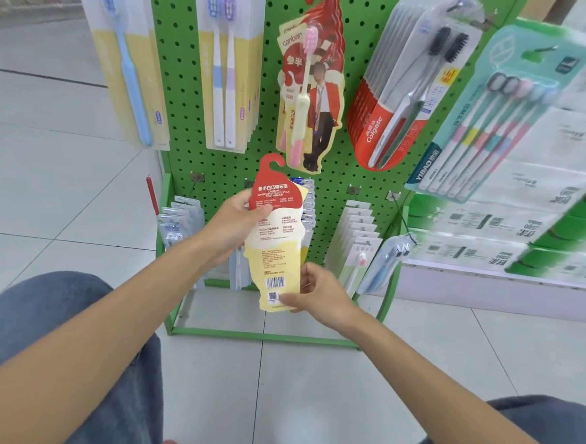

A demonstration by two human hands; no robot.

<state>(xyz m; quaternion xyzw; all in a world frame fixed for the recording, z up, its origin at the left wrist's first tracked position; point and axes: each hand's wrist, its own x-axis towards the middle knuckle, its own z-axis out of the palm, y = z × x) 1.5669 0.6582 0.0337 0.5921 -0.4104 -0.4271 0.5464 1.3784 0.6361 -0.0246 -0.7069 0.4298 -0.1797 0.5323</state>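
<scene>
Green pegboard point(197, 78) rises in front of me off a white tiled floor point(47, 172), hung with toothbrushes. I'm crouched before it with one carded toothbrush pack point(276, 248) in both hands, its printed back turned to me, level with the rack's lower row. My left hand point(231, 225) wraps the upper left edge, thumb across the red part. My right hand point(318, 292) pinches the bottom corner beside the barcode point(275, 282), fingers curled behind. The pack's long axis runs nearly upright, with the hook cut-out point(273, 164) on top and the barcode end low, nearest me. Its matching packs point(309, 96) hang straight above, well apart from it. Rehanging means going up and away, and I judge the left hand, nearer the hook end, would steer.
</scene>
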